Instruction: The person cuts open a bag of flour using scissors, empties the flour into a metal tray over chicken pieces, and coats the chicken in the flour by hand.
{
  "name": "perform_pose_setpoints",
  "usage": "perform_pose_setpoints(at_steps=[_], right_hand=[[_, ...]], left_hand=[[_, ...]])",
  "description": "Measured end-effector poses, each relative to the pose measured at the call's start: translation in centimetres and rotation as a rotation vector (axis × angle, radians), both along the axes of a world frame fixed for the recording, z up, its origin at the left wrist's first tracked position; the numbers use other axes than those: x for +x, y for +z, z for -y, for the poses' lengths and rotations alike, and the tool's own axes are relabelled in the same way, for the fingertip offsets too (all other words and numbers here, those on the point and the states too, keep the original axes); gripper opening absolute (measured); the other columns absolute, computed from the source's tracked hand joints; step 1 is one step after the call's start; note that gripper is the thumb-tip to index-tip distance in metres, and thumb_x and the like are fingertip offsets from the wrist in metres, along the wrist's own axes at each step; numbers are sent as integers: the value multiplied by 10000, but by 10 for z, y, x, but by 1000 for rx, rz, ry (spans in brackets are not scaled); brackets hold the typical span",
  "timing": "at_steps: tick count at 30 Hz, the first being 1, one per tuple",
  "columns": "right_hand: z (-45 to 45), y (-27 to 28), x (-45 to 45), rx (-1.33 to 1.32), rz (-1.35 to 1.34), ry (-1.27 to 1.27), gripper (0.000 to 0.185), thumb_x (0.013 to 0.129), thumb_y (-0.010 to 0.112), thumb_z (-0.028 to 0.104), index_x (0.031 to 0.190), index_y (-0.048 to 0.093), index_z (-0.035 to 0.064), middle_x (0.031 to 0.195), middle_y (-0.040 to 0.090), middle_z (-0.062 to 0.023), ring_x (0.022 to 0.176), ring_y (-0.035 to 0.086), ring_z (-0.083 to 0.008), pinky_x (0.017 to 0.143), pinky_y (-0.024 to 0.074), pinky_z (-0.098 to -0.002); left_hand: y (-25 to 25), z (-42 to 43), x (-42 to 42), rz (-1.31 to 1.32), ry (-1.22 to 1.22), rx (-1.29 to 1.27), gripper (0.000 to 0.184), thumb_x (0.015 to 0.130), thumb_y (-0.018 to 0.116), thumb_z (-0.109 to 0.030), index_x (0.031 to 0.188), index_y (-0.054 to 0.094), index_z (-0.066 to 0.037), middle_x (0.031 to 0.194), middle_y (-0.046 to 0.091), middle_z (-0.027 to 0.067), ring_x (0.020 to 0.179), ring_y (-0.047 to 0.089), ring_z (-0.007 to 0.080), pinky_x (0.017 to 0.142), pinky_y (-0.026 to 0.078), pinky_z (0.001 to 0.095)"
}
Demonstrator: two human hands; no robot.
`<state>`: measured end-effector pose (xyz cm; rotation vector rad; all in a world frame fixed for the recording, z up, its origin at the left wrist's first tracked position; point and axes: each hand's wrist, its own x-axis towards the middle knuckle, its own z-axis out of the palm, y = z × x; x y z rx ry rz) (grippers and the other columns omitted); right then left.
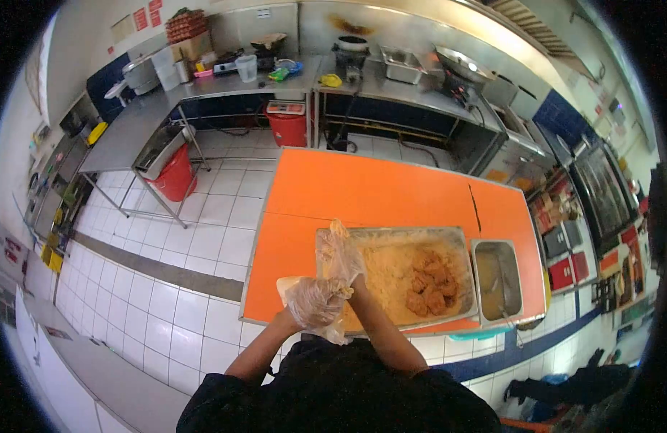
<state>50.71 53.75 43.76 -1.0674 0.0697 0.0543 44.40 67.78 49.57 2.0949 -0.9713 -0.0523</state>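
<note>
My left hand (315,299), in a clear plastic glove, is closed at my right wrist, its fingers pinching the loose plastic glove (336,328) there. My right hand (338,252) points away from me with fingers stretched out, in a clear glove with orange-yellow smears. Both hands are above the left end of a large metal tray (413,232). Pale breading flour (382,270) fills the tray. A pile of reddish-orange coated pieces (431,285), perhaps chicken, lies at its right side. Beside it stands a smaller metal pan (512,252) of cloudy liquid with a utensil in it.
The trays rest on an orange table (333,184). Steel counters (225,86) with pots and a burner line the back wall. Red buckets (176,173) stand beneath them. White floor tiles (167,274) extend left. Another person in dark clothes (579,386) is at the lower right.
</note>
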Motion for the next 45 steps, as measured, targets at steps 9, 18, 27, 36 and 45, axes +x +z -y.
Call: perform_pose_setpoints(at_steps=[9, 18, 27, 36, 45], right_hand=[[105, 96, -78, -152, 41, -100, 610, 831, 489, 506, 1245, 418, 63, 1218, 475, -170, 1129, 455, -263, 938, 355, -402], [146, 40, -107, -1346, 391, -213, 273, 790, 607, 199, 986, 561, 15, 991, 549, -128, 886, 534, -280, 796, 426, -353], [159, 43, -89, -585, 188, -274, 215, 866, 556, 124, 1044, 526, 7, 947, 559, -31, 842, 517, -104, 733, 449, -241], [187, 46, -86, -32, 187, -266, 223, 875, 537, 86, 1082, 526, 4, 1001, 582, -59, 892, 559, -132, 773, 471, -272], [195, 32, -80, 251, 240, -234, 270, 866, 541, 67, 1128, 509, 12, 1025, 583, -75, 909, 575, -165, 738, 503, -294]], left_hand=[[11, 92, 16, -243, 535, -252, 187, 797, 546, -160, 937, 569, -38, 763, 599, 144, 648, 554, 308, 579, 442, 366], [-37, 129, 31, -323, 463, -695, 199, 905, 483, -200, 1026, 518, -45, 798, 500, 38, 683, 491, 135, 597, 431, 286], [10, 98, 53, -601, 43, -810, 250, 859, 598, -218, 1043, 572, -52, 804, 607, 47, 730, 579, 145, 620, 477, 261], [-9, 113, 46, -281, -25, -445, 310, 767, 690, -246, 972, 608, -29, 941, 616, 79, 865, 587, 205, 759, 484, 299], [-7, 121, 52, -604, -173, -535, 324, 787, 676, -218, 1026, 596, -14, 986, 611, 68, 889, 575, 159, 808, 470, 292]])
